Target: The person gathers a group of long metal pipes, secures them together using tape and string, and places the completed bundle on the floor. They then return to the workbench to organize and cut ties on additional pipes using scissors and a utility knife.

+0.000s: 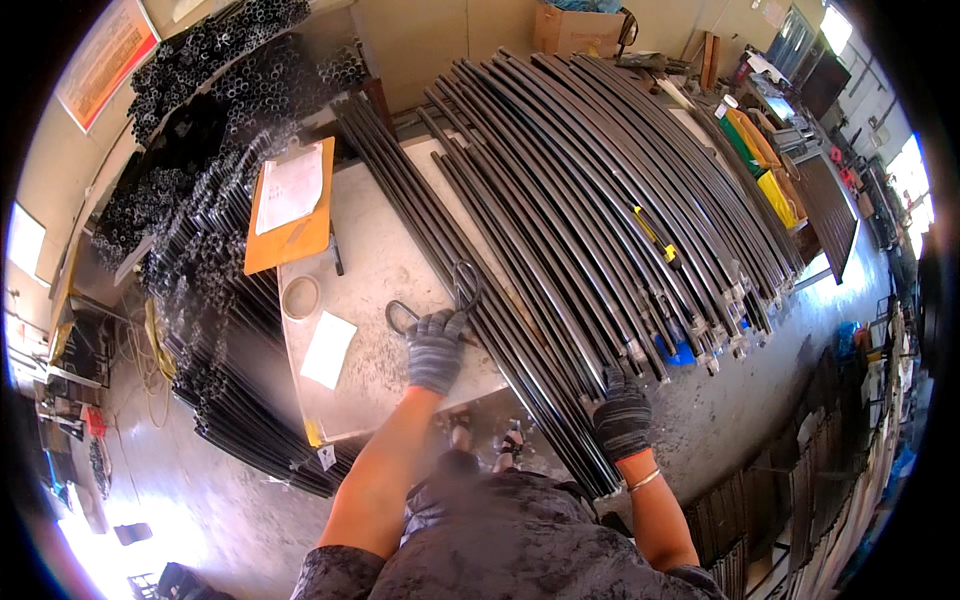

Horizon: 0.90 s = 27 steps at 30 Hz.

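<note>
My left hand [435, 350], in a grey striped knit glove, is closed over a pair of scissors [467, 287] above the pale tabletop [375, 225]. Two large dark loop handles stick out beyond the fingers; the blades are hidden. My right hand [622, 420], in a matching glove, is at the near ends of a row of dark metal tubes [540, 190]. Its fingers curl around the end of one tube, partly hidden by the glove. A narrower bundle of tubes [500, 350] lies slantwise between my hands, its near ends past the table edge.
On the table's left lie an orange clipboard [290, 240] with paper, a tape roll [300, 298] and a white paper [328, 350]. Stacked tubes [215, 250] rise at left. A yellow-black tool [655, 236] rests on the tubes. Yellow and green bins [780, 200] stand at right.
</note>
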Available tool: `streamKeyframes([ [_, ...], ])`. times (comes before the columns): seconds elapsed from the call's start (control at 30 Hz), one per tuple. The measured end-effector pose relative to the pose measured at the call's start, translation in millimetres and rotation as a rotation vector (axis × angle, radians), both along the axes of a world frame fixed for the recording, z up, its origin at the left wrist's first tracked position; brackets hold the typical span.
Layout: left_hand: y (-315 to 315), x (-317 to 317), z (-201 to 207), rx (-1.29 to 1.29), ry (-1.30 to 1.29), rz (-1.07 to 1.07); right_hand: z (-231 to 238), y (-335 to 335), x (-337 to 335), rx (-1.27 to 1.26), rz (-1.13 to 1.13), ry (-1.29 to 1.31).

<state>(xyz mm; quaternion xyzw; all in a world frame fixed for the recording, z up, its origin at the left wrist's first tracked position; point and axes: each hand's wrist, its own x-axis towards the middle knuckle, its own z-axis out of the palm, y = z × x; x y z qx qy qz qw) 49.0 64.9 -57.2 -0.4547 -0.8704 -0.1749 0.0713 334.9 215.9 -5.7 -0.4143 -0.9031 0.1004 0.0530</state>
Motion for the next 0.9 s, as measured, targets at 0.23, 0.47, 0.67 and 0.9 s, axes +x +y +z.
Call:
streamKeyframes([
  [0.23, -2.2, -2.2, -3.4, 0.052, 0.013, 0.007, 18.7, 29.5, 19.9, -0.142, 0.149, 0.162],
  [0.47, 2.7, 0.5, 0.1, 0.090, -0.020, -0.008, -5.9, 71.4, 53.6, -0.027, -0.046, 0.199],
  [0.67, -1.7, -1.4, -1.3, 0.118, -0.011, -0.009, 17.5, 91.4, 27.3, 0.444, 0.011, -0.078],
  [0.9, 0.2, 0.5, 2.1, 0.098, -0.017, -0.008, -10.8, 76.1, -38.6, 0.284, 0.320, -0.082],
])
